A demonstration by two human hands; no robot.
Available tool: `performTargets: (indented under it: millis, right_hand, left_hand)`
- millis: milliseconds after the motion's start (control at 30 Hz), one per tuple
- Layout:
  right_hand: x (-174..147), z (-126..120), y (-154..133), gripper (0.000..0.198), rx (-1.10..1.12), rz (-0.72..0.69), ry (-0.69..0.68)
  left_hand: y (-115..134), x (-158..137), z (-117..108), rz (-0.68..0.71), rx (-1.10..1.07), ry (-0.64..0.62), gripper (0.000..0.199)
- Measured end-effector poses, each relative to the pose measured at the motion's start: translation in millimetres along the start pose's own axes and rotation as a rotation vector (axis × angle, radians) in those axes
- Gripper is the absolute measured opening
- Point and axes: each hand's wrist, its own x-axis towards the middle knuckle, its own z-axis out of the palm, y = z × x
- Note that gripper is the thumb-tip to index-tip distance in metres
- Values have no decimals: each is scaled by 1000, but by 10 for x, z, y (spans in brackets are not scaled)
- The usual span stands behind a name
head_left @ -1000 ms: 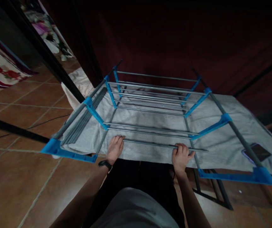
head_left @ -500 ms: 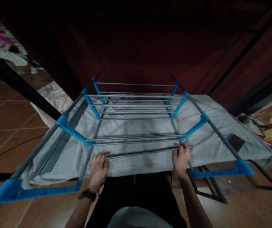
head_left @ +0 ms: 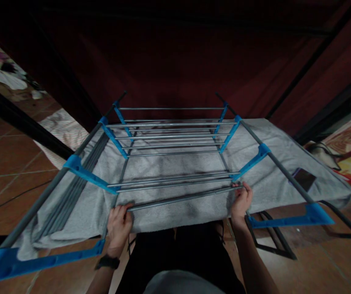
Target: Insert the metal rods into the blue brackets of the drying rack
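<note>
One slim grey metal rod (head_left: 181, 199) sits over the grey cloth (head_left: 175, 217), fingers of the left hand (head_left: 118, 226) and right hand (head_left: 241, 201) holding its ends; moving both evenly should avoid skewing.

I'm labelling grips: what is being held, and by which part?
A rod: the left hand holds it near one end, the right hand near the other.

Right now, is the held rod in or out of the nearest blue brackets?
Out: the rod spans from left hand to right hand, visibly apart from both nearest blue brackets.
</note>
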Motion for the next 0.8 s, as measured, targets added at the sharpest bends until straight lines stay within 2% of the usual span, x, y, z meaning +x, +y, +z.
performTargets:
  millis: [100,300,533,800]
  right_hand:
    - [3,32,33,43,156,90,85]
    - [0,35,53,52,132,165,81]
    - [-6,35,44,44,164,125,102]
    - [6,19,59,40,142,94,128]
  left_hand:
    - [-2,20,30,-16,11,16,29]
    - [-7,29,108,-81,-34,63,30]
    - [-12,12,124,-135,-10,130,26]
    - [-34,28,154,-83,62,69,25]
